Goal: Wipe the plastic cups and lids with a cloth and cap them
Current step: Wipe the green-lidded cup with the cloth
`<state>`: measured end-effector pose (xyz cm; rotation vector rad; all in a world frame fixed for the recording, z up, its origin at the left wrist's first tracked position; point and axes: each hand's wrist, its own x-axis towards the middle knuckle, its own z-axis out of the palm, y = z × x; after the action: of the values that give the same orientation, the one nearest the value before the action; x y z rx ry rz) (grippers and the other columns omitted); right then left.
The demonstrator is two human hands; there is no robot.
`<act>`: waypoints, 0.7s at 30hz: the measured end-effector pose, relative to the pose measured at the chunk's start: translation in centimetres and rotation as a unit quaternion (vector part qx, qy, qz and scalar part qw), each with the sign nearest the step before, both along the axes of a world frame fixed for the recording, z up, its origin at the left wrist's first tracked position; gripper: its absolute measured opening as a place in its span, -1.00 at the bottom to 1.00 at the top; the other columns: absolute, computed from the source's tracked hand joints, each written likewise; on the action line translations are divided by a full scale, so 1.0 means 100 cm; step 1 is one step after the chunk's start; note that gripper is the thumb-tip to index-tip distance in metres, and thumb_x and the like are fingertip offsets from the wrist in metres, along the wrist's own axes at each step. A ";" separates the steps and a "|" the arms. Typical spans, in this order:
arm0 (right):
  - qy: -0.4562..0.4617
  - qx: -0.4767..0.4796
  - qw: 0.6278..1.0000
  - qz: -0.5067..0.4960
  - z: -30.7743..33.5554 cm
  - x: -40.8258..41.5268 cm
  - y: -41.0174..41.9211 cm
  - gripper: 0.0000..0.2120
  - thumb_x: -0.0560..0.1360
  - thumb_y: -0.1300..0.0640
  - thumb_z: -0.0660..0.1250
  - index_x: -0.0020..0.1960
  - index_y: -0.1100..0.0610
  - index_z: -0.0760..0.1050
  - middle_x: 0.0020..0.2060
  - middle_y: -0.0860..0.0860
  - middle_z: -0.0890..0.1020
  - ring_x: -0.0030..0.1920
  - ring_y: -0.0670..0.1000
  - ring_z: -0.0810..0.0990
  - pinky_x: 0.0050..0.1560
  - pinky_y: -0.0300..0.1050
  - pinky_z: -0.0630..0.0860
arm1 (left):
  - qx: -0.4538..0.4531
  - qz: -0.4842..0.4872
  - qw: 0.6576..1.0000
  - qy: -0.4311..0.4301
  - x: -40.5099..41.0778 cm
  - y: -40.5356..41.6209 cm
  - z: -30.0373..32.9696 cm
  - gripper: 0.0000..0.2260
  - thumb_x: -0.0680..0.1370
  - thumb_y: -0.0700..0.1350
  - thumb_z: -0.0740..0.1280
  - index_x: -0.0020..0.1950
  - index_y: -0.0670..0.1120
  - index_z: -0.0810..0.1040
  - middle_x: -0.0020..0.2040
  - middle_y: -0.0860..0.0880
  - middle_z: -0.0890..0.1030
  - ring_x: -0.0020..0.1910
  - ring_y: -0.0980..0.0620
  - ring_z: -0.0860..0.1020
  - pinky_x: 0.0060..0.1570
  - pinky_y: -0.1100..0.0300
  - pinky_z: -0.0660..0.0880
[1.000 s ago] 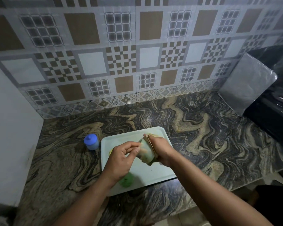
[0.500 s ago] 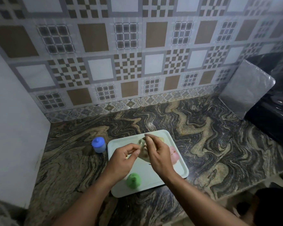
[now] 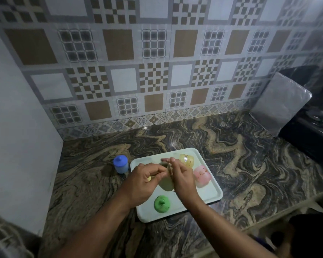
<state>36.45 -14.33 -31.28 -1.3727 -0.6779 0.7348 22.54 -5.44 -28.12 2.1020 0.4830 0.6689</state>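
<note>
Marbled dark worktop (image 3: 241, 155) meets a checker-tiled wall (image 3: 157, 62); white tray (image 3: 211, 190) sits at its front edge, capped blue cup (image 3: 121, 164) just off the tray's left edge. Over tray centre my left hand (image 3: 145, 183) and right hand (image 3: 183, 178), fingers curled, grip a cloth (image 3: 167, 183); I can't tell what's inside. Yellow cup (image 3: 187, 160) and pink cup (image 3: 202, 173) at the tray's back-right corner, green lid (image 3: 162, 203) at its front edge.

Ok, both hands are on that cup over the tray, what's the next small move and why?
Probably keep rubbing the cloth round the pale cup: the left hand grips the cup, the right hand presses cloth to it, and no lid is in either hand yet.
</note>
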 end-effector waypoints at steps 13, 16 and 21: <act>0.101 -0.111 0.988 0.036 0.010 0.013 0.016 -0.61 0.69 -0.09 0.29 0.15 0.22 0.67 -0.12 0.13 0.75 -0.15 0.12 0.72 -0.15 0.00 0.61 | 0.023 0.032 0.999 -0.018 -0.005 0.006 -0.012 -0.85 0.55 0.05 0.36 0.09 0.11 0.64 0.03 0.14 0.64 0.11 0.14 0.61 0.12 0.25 0.49; 0.196 -0.210 0.955 0.067 0.018 0.020 0.021 -0.48 0.65 -0.22 0.31 0.20 0.25 0.62 -0.14 0.23 0.70 -0.22 0.20 0.68 -0.28 0.01 0.63 | -0.069 0.066 0.995 0.015 -0.001 0.009 -0.013 -0.91 0.57 -0.08 0.42 -0.03 0.13 0.65 -0.04 0.09 0.70 0.01 0.21 0.65 0.00 0.29 0.49; -0.030 0.057 0.992 -0.111 0.015 0.005 0.021 -0.62 0.75 -0.05 0.21 0.01 0.18 0.64 -0.34 0.08 0.54 -0.33 0.07 0.51 -0.37 -0.06 0.50 | -0.268 0.201 0.939 -0.082 0.011 0.015 0.006 -0.88 0.60 -0.15 0.38 -0.09 0.04 0.65 -0.23 0.11 0.71 -0.31 0.29 0.59 -0.32 0.41 0.46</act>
<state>36.92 -12.21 -29.79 -1.3428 -0.5938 0.4730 23.65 -3.98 -27.54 1.4324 0.9021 0.8253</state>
